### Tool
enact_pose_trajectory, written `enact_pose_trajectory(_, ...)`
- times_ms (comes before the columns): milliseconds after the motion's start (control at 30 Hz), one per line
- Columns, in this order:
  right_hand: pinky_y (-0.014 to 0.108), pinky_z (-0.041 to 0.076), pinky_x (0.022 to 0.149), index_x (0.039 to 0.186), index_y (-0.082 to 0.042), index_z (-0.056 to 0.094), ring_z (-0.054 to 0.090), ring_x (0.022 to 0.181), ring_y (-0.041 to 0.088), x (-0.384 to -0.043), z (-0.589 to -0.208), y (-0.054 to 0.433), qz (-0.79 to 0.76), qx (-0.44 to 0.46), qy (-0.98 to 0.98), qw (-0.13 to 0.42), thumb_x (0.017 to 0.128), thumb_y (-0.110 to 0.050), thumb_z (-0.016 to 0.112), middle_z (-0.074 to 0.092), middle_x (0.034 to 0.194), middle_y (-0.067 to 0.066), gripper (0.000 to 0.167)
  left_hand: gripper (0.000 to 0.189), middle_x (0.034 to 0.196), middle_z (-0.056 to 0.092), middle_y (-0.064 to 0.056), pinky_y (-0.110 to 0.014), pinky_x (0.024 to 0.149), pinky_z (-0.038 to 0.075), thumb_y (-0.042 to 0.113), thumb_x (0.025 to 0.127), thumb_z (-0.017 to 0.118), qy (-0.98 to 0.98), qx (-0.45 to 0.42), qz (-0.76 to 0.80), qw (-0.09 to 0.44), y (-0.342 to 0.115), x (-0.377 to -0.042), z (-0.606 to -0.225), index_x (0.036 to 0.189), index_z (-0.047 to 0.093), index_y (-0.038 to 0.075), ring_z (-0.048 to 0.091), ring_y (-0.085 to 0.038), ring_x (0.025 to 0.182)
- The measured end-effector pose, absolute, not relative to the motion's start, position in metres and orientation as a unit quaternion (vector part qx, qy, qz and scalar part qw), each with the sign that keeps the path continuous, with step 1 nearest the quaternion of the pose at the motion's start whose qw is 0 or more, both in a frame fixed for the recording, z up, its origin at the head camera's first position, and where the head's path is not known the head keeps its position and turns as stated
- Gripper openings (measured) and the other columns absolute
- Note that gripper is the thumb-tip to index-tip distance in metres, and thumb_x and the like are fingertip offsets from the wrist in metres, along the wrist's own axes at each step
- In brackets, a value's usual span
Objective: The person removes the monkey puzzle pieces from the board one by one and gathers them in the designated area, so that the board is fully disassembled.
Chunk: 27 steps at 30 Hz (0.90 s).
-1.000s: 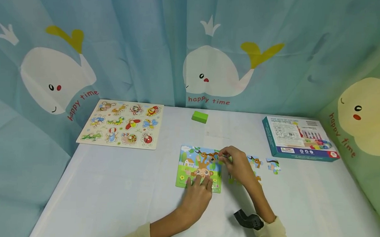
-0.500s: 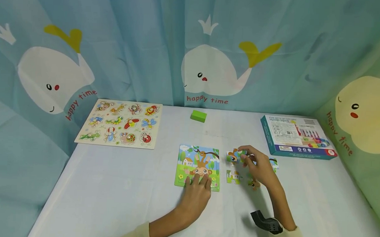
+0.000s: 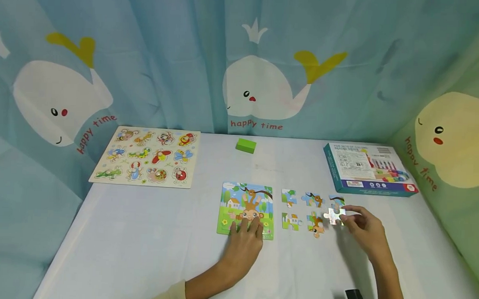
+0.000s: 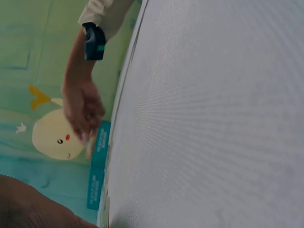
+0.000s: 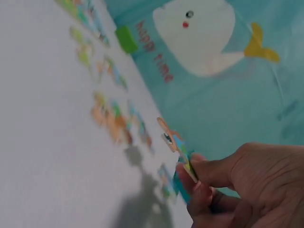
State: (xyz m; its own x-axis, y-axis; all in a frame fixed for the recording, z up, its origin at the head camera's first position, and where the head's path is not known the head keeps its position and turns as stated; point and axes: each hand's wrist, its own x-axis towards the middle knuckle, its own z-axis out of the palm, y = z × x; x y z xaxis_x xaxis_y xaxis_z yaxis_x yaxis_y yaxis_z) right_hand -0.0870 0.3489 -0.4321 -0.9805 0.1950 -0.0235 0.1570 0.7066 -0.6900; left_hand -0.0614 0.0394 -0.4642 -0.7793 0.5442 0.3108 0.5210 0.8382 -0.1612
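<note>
Head view: the right hand (image 3: 362, 226) pinches a puzzle piece (image 3: 334, 216) at the right end of the loose pieces (image 3: 290, 221); a second ago that hand was at the upper right of the puzzle board (image 3: 225, 226). The pinched piece is thus well apart from the board and, as I judge it, counts among the loose ones rather than with the picture. Five of those lie uncovered on the white table (image 3: 141, 238), three above two, knobbed and notched. The left hand (image 3: 241, 250) has stayed put, fingers slightly spread, tips resting on the board's lower part. The board is flat, squarish and printed with a monkey; the held piece throws back a whitish glare, so its coating is probably glossy.

Left wrist view: the left hand shows only as a blurred edge in the corner, its fingers out of sight. Beyond it, the right hand hangs above the fine-ribbed cloth, near the teal side of a box (image 4: 98, 164).

Right wrist view: thumb and fingertips grip the piece by its edge. It is thin, tilted almost edge-on, with a printed eye, and raised off the cloth, where a soft shadow falls
</note>
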Motion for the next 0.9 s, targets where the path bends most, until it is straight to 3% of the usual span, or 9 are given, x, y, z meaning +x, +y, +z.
enact_pose_trajectory(200,0.022,0.042,0.057,0.122,0.001,0.061,0.049,0.070,-0.001,-0.074,-0.445,0.366,0.329,-0.135,-0.935,-0.012,0.097,-0.027,0.061,0.071,0.098,0.024,0.037,0.034,0.119,0.064,-0.003,-0.041,0.077,0.056,0.021,0.085,0.076,-0.944,-0.279,0.038,0.171,0.040,-0.061,-0.464,0.116,0.072,0.010,0.059,-0.022,0.097)
enact_pose_trajectory(567,0.023,0.042,0.056,0.126,0.000,0.060,0.054,0.083,0.025,-0.077,-0.450,0.367,0.301,-0.179,-0.936,-0.028,0.098,-0.021,0.057,0.065,0.103,0.026,0.035,0.033,0.118,0.064,-0.005,-0.043,0.078,0.056,0.021,0.085,0.076,-0.945,-0.277,0.021,0.172,0.041,-0.062,-0.466,0.115,0.072,0.009,0.059,-0.023,0.097)
enact_pose_trajectory(900,0.023,0.040,0.054,0.123,-0.001,0.058,0.052,0.082,0.026,-0.077,-0.452,0.364,0.296,-0.201,-0.934,-0.017,0.096,-0.014,0.060,0.061,0.095,0.018,0.030,0.035,0.121,0.064,-0.006,-0.045,0.078,0.057,0.022,0.084,0.077,-0.945,-0.281,0.022,0.166,0.041,-0.062,-0.467,0.117,0.072,0.009,0.061,-0.025,0.099)
